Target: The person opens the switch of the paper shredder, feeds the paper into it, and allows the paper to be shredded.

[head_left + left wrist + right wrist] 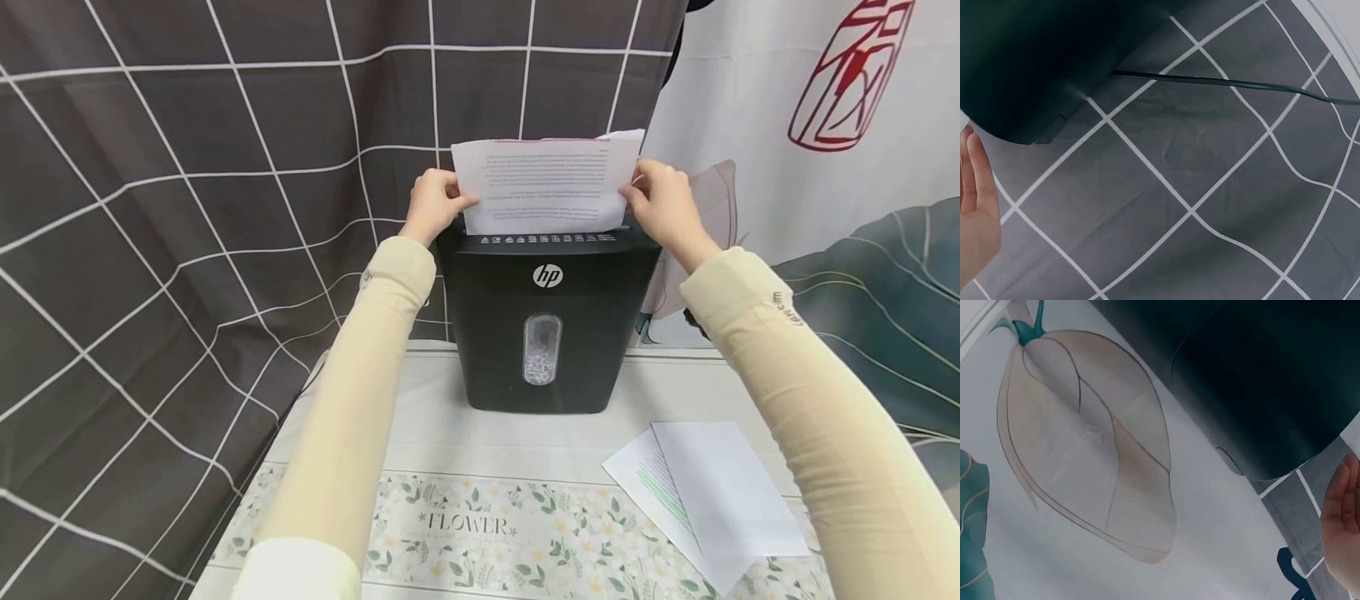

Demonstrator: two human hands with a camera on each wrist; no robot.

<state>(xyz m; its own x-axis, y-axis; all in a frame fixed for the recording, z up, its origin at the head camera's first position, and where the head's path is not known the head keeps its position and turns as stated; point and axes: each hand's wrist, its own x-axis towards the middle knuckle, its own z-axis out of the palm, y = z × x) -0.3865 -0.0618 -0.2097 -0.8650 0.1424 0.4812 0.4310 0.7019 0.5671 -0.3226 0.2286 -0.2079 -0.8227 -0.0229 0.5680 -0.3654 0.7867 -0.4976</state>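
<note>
A printed sheet of paper point(551, 187) stands upright at the top of a black HP shredder point(498, 333), its lower edge at the slot. My left hand point(435, 204) pinches the sheet's left edge between thumb and fingers, and my right hand point(667, 204) pinches its right edge. The window point(542, 350) on the shredder's front shows white shreds inside. In the left wrist view, part of the left hand point(977, 212) is beside the dark shredder body point(1029, 69). The right wrist view has the right hand point(1342, 525) at its edge, below the shredder's corner point(1272, 394).
Two overlapping papers point(727, 483) lie on the table at the right, one with green highlighted lines. A floral runner point(465, 533) crosses the table. Behind hang a dark grid-patterned curtain point(300, 117) and a white printed cloth point(735, 92). A black cable point(1229, 82) runs beside the shredder.
</note>
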